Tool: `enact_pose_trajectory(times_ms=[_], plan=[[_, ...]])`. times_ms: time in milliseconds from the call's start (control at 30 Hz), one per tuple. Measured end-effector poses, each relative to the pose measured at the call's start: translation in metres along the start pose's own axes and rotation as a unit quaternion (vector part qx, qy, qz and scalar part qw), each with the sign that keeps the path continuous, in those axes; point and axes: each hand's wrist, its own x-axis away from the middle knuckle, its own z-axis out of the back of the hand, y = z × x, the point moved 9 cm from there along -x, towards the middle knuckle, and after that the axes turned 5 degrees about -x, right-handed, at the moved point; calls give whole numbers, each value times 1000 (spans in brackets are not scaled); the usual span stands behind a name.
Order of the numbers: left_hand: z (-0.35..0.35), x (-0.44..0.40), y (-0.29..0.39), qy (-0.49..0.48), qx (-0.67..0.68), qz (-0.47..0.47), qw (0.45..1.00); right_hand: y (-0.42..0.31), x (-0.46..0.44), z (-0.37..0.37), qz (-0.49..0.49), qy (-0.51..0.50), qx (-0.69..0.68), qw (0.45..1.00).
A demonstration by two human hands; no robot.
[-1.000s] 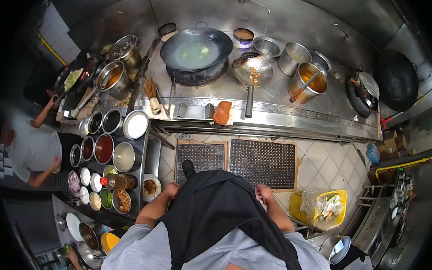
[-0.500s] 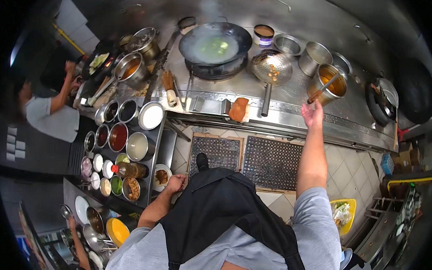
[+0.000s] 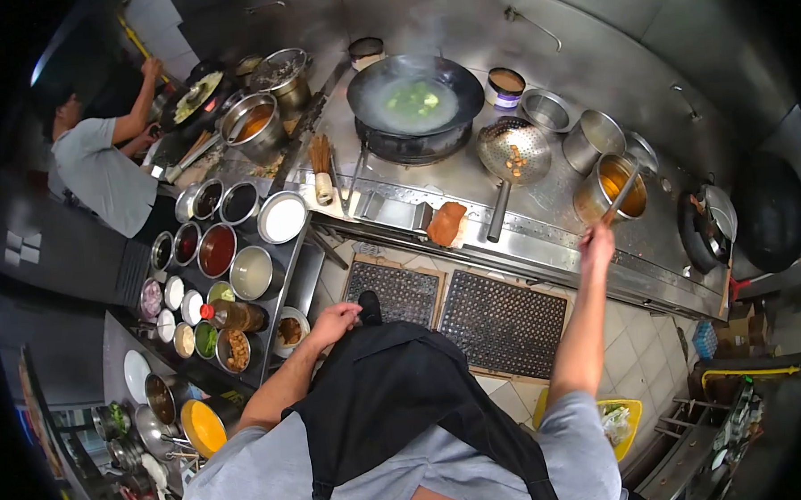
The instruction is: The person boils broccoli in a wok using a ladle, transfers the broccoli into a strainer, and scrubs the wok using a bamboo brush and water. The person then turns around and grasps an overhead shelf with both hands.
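Note:
My right hand is closed round the handle end of a ladle. The ladle leans in a metal pot of orange-brown liquid, its head hidden inside. My left hand hangs in front of my apron, near the side shelf, fingers loosely curled and nothing visible in them. On the burner, a steaming wok contains cloudy liquid with green pieces. Between wok and pot lies a perforated strainer with small brown pieces in it.
Bowls of sauces and ingredients, a white one among them, and a red-capped bottle crowd the left shelf. An orange-brown cloth lies on the counter's front edge. Farther left a person works at another wok. Rubber mats cover the floor.
My right hand has closed on the ladle handle, having been open beneath it. The ladle has swung to a different tilt. My left hand has moved up and slightly right.

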Motion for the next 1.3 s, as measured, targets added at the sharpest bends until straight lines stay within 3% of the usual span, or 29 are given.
enact_pose_trajectory(times_ms=[67,133,167,200,267,333,367,467,533,567,633,667,800,833,933,967,1000,1067,1100,1133,1200,1300], plan=[[-21,-8,81,-46,-16,-19,999,-14,80,-26,126,-42,135,982],[-46,-32,138,-99,-37,-65,992,8,147,-45,157,-33,165,973],[-56,-38,180,-110,-68,-124,984,24,171,-54,164,-49,215,961],[-68,-40,220,-121,-97,-181,971,37,195,-78,80,-62,139,985],[-93,-51,277,-152,-52,-235,959,70,219,-111,6,-117,117,986],[-110,-51,335,-168,-79,-314,931,53,244,-155,114,-96,246,958],[-118,-61,346,-153,-66,-349,922,54,252,-178,113,-103,223,963],[-93,-83,365,-77,41,-222,971,72,263,-235,122,-154,262,945],[-62,-103,355,-49,193,-281,939,78,264,-274,190,-239,270,913],[-38,-115,347,24,137,-300,944,85,267,-286,158,-292,291,897],[11,-126,336,35,142,-200,969,104,269,-301,18,-398,323,859],[41,-154,310,61,53,-214,973,115,272,-299,-53,-441,331,832],[146,-166,284,63,14,-141,988,173,235,-205,-90,-312,457,828],[167,-175,270,73,-49,-144,986,189,230,-169,-93,-268,493,823],[204,-163,256,51,-106,-106,987,288,230,-3,-154,-172,581,781],[214,-163,249,29,-139,-90,986,309,247,53,-224,-126,568,782],[221,-165,246,9,-170,-74,983,332,266,102,-170,-136,532,818],[233,-165,256,0,-208,-60,976,369,344,217,-447,12,485,752],[242,-165,258,4,-223,-51,973,339,378,212,-523,156,403,734],[248,-171,263,1,-260,-49,964,316,377,183,-463,37,489,739],[261,-192,273,2,-326,-71,943,354,406,212,-528,95,378,755],[266,-220,302,110,-463,-269,837,384,382,189,-523,90,357,769]])
